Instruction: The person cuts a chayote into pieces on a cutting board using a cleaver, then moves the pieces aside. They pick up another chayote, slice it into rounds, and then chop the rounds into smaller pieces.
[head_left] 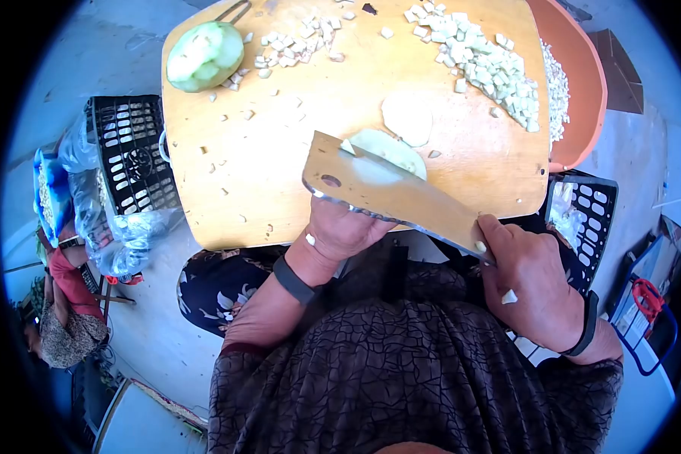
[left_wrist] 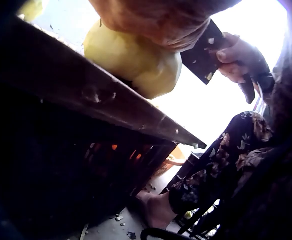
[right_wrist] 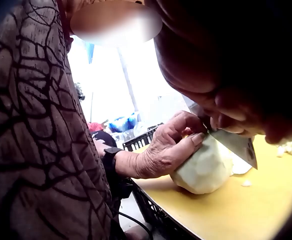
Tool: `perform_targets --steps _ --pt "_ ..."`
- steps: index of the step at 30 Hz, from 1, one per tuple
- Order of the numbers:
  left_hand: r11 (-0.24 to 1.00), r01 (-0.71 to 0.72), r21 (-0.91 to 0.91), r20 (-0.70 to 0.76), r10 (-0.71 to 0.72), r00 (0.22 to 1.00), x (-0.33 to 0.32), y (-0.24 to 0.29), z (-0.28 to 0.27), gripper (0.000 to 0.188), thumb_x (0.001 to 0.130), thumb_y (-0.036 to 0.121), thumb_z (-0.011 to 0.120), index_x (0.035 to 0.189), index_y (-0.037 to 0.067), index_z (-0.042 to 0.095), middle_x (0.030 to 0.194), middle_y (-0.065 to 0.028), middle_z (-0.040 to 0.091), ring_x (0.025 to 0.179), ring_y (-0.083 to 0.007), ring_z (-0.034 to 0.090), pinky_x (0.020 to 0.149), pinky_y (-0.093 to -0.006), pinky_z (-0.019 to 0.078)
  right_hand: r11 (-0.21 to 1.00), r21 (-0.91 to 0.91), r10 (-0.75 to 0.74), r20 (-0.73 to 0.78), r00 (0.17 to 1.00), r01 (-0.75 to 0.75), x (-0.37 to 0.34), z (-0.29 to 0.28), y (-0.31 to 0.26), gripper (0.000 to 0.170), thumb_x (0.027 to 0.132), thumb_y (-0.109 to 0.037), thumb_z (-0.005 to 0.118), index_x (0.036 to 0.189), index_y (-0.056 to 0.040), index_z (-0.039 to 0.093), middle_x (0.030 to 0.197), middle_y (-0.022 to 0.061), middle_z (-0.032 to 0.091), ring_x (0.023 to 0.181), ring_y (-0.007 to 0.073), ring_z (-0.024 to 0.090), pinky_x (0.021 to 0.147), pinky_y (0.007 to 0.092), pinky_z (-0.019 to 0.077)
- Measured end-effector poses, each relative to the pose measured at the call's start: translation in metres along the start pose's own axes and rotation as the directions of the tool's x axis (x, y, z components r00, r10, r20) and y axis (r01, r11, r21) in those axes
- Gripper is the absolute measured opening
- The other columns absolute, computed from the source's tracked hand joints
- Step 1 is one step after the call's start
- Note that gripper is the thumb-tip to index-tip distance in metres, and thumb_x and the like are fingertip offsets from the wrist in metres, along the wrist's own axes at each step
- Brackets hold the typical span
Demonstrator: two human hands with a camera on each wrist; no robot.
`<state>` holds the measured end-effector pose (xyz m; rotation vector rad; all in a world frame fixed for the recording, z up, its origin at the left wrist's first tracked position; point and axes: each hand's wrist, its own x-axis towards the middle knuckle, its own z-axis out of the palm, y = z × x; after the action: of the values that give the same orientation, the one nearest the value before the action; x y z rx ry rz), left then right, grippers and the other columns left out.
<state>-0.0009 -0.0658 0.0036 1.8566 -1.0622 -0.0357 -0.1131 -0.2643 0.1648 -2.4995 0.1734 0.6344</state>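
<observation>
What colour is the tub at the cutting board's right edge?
The tub is orange, seen best in the head view.

Food-prep workspace: chopping board (head_left: 250, 181), crates (head_left: 138, 163)

We list: pale, bluish floor (head_left: 159, 325); black slatted crate (head_left: 132, 155) at left, second black crate (head_left: 596, 206) at right; brown box (head_left: 617, 76), upper right; strong white light (right_wrist: 106, 75) beyond, right wrist view

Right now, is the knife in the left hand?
No, the right hand grips the knife, while the left hand holds the peeled vegetable.
</observation>
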Motion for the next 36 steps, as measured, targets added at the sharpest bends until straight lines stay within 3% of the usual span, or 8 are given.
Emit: perform_targets --steps 7,10,14,16,19,23,29,36 --pt "0.963 -0.151 0.225 -0.042 0.164 0.986 0.006 0.004 -0.006 0.031 0.07 0.019 0.079 0.1 0.013 0.072 0.106 -0.0055 0.067 0.101 -0.0296 0.063 0.091 -0.0478 0.0466 1.0 0.008 -0.019 0.006 1.0 0.019 0.013 0.002 0.003 0.032 0.07 0.006 0.062 0.1 0.0001 0.051 0.069 0.0156 0.056 0.066 0.0379 0.06 0.058 0.0448 0.0451" --pt "0.941 -0.164 0.295 -0.104 0.203 0.974 0.011 0.006 -0.006 0.03 0.068 0.018 0.079 0.096 0.014 0.071 0.107 -0.0043 0.064 0.103 -0.0277 0.059 0.095 -0.0484 0.0406 0.999 -0.005 -0.04 -0.014 0.999 0.04 0.025 0.007 0.007 0.031 0.07 0.005 0.062 0.099 0.0004 0.052 0.068 0.0175 0.058 0.066 0.0399 0.06 0.06 0.0463 0.0461" --pt "0.94 -0.177 0.293 -0.124 0.221 0.967 0.012 0.003 -0.004 0.032 0.068 0.018 0.077 0.098 0.014 0.067 0.107 -0.0024 0.058 0.101 -0.0263 0.053 0.092 -0.0462 0.0375 0.992 -0.039 -0.121 -0.11 0.987 0.117 0.045 0.016 0.011 0.011 0.07 0.0 0.062 0.078 0.0008 0.053 0.061 0.0185 0.058 0.06 0.0385 0.062 0.059 0.047 0.049" --pt "0.928 -0.214 0.306 -0.101 0.255 0.962 0.015 0.002 -0.007 0.033 0.073 0.02 0.076 0.104 0.013 0.066 0.107 -0.0048 0.055 0.104 -0.0288 0.053 0.093 -0.0458 0.0393 0.993 -0.027 -0.113 -0.118 0.987 0.111 0.051 0.024 0.014 0.011 0.07 0.0 0.062 0.078 0.0008 0.054 0.062 0.0191 0.059 0.06 0.0389 0.062 0.059 0.0471 0.0491" --pt "0.941 -0.208 0.266 -0.163 0.257 0.952 0.018 0.003 -0.004 0.035 0.065 0.016 0.078 0.098 0.013 0.066 0.103 -0.0006 0.057 0.093 -0.0242 0.05 0.084 -0.0437 0.0382 0.995 -0.032 -0.095 -0.114 0.989 0.092 0.056 0.026 0.016 0.009 0.069 0.0 0.061 0.076 0.0011 0.056 0.066 0.0197 0.061 0.063 0.0388 0.062 0.061 0.047 0.0497" --pt "0.938 -0.226 0.265 -0.136 0.268 0.954 0.024 0.006 -0.006 0.034 0.067 0.014 0.076 0.099 0.01 0.065 0.103 -0.0036 0.055 0.094 -0.026 0.05 0.083 -0.0434 0.0404 0.993 -0.042 -0.119 -0.138 0.983 0.115 0.072 0.036 0.021 0.007 0.069 -0.001 0.06 0.076 0.0008 0.061 0.071 0.0195 0.063 0.071 0.0381 0.064 0.067 0.0462 0.0508" --pt "0.93 -0.263 0.257 -0.134 0.304 0.943 0.025 0.003 -0.007 0.035 0.069 0.012 0.073 0.103 0.008 0.064 0.102 -0.0063 0.053 0.093 -0.0282 0.05 0.082 -0.0437 0.0434 0.999 -0.028 -0.024 -0.149 0.989 0.02 0.087 0.049 0.028 0.008 0.071 -0.003 0.06 0.077 0.0001 0.065 0.075 0.0199 0.064 0.076 0.0378 0.064 0.072 0.0454 0.0511" --pt "0.935 -0.268 0.233 -0.129 0.303 0.944 0.022 0.001 -0.012 0.034 0.07 0.007 0.071 0.104 0.006 0.064 0.102 -0.0073 0.054 0.094 -0.0283 0.052 0.082 -0.042 0.0448 0.998 0.054 0.001 -0.253 0.967 0.013 0.08 0.047 0.029 0.01 0.081 -0.008 0.059 0.082 -0.0008 0.067 0.072 0.0222 0.064 0.073 0.0394 0.065 0.069 0.0465 0.0516"
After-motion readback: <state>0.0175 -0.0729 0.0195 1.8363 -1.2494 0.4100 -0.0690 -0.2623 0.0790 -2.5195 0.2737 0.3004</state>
